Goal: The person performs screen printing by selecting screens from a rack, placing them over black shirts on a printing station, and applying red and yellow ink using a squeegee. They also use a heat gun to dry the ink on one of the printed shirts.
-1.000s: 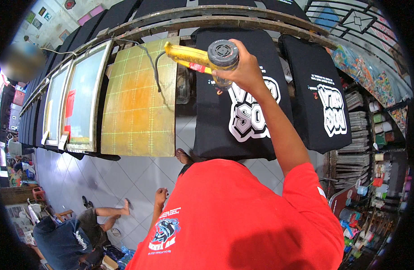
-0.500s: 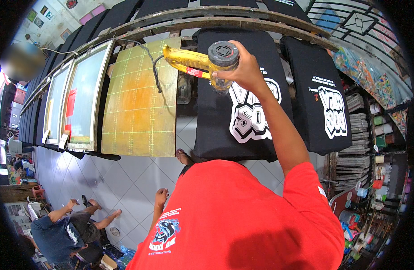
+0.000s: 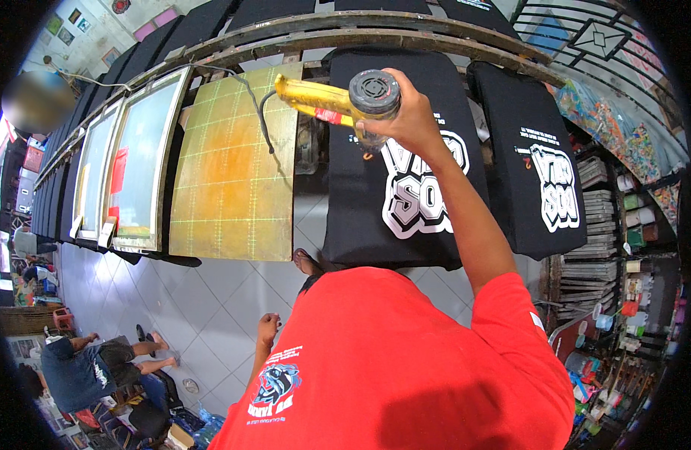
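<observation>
My right hand (image 3: 414, 116) is wrapped round the body of a yellow heat gun (image 3: 323, 96) with a round black vented end. Its handle points left, and a dark cord (image 3: 264, 120) hangs from the handle's end. Below, the nozzle end faces down over a black T-shirt (image 3: 353, 202) laid flat on a board, apart from the cloth. Bold white-and-black lettering (image 3: 420, 196) is printed on this shirt, partly hidden by my hand and forearm. Down beside my body hangs my left hand (image 3: 269, 328), fingers curled in, nothing visible in it.
Left of the shirt lies a bare yellowish board (image 3: 233, 165) with grid lines, then framed printing screens (image 3: 143, 161). Another printed black shirt (image 3: 529, 157) is on the right. A wooden rail (image 3: 375, 34) runs behind. Someone in dark clothes (image 3: 79, 375) sits at lower left.
The heat gun has turned slightly and shifted a little right in my right hand. My left hand stays at my side. The seated person has leaned farther left.
</observation>
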Available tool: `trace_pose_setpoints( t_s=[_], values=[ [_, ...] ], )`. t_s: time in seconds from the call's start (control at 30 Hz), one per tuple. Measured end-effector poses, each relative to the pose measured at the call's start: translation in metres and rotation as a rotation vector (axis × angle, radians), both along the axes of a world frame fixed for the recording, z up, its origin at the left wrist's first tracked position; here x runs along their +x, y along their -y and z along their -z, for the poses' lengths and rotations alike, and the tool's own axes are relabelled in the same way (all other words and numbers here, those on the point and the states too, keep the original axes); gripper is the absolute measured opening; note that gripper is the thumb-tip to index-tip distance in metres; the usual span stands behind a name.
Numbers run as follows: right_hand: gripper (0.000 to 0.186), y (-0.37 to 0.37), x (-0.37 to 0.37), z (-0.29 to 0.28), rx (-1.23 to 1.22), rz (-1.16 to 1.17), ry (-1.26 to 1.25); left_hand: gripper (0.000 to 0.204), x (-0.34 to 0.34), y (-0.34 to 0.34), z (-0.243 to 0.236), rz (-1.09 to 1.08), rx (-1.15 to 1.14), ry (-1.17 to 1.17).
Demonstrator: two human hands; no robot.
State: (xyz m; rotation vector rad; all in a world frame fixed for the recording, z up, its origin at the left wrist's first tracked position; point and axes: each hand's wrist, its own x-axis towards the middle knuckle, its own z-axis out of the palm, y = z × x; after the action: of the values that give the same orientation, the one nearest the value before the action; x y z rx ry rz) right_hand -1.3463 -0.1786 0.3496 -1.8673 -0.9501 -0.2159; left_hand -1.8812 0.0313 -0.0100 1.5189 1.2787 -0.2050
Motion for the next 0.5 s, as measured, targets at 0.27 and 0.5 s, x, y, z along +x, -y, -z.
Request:
trace_pose_setpoints(
  t_s=[0.27,0.5],
  values=[
    [0.078,0.002,0.0,-0.002,0.0,0.002,-0.007,0.028,-0.003,-0.003,0.003,0.042,-0.016,-0.02],
    [0.079,0.002,0.001,-0.001,-0.011,0.008,0.017,0.027,-0.01,-0.004,0.013,0.02,-0.018,0.056]
  ],
)
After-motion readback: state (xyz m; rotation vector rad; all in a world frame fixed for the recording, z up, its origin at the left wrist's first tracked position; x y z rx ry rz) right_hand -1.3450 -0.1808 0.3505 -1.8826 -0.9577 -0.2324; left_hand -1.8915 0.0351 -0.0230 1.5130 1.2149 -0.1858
